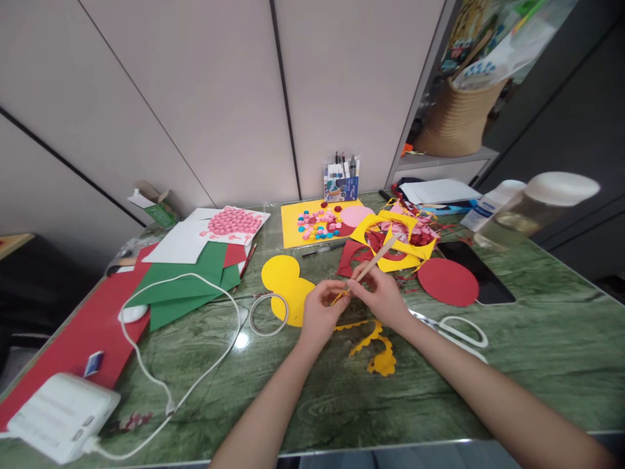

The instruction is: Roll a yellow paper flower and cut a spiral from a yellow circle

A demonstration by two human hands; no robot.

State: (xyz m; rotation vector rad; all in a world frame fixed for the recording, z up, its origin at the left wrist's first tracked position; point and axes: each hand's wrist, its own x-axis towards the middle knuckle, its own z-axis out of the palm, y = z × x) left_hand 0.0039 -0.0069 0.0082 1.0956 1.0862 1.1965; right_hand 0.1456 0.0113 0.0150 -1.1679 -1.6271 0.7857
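Note:
My left hand (321,311) pinches a thin yellow paper strip (338,298) at the fingertips. Close against it, my right hand (383,298) grips a slim, pale, flat stick (378,258), which slants up and away to the right. The fingertips of both hands meet at the stick's lower end, so the exact contact there is hidden. Below them on the table lies a scalloped yellow paper offcut (383,360). Yellow paper circles (280,273) sit just left of my left hand, with a roll of tape (269,315) overlapping them. White-handled scissors (461,332) lie beside my right forearm.
Pompoms lie on a yellow sheet (290,228) at the back. Cut paper scraps (413,238), a red circle (448,281), a phone (481,277) and a bottle (517,218) stand right. Green sheets (188,280), a white cable (195,384) and a white charger (63,413) occupy the left.

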